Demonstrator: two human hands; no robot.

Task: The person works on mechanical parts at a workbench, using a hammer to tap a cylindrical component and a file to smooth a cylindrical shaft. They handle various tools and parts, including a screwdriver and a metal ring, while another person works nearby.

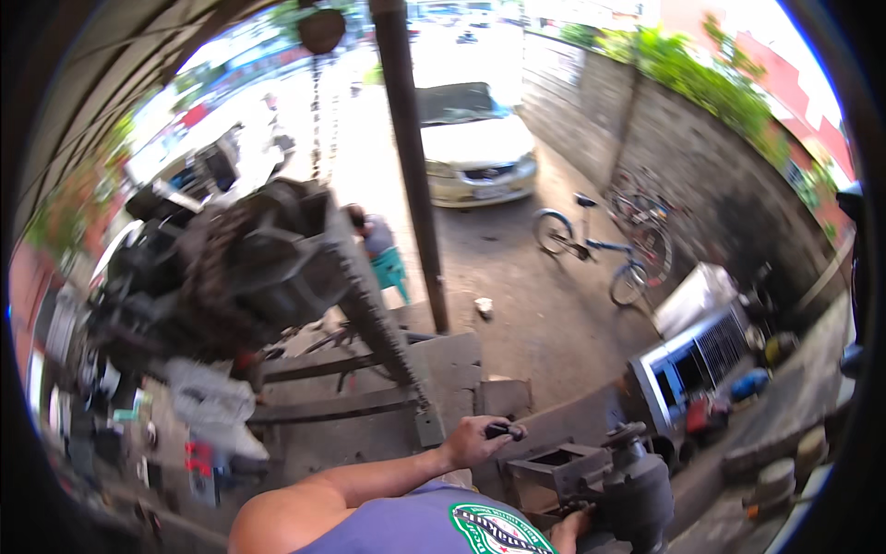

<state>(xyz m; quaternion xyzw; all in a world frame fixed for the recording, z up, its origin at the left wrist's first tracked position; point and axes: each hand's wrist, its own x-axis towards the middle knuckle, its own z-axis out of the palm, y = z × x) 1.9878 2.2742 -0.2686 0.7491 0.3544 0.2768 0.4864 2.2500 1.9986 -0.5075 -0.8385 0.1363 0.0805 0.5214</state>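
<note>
My left hand (472, 443) reaches across in front of my chest, its fingers closed round a short black handle-like piece (503, 430). What that piece belongs to is not clear. Just right of it stands a dark grey metal machine (637, 494) with a rounded body and a knob on top. Joined to its left side is a box-shaped metal frame (558, 462) with an opening. Low against the machine is my right hand (568, 530); its fingers are mostly hidden, so I cannot see whether they grip anything.
A heavy chain-wrapped metal block (231, 268) looms at the left, above a steel beam. A dark post (411, 166) rises ahead. Beyond are a person on a green chair (389, 270), a pale car (475, 148), and a blue bicycle (591, 242). A metal cabinet (692, 360) lies right.
</note>
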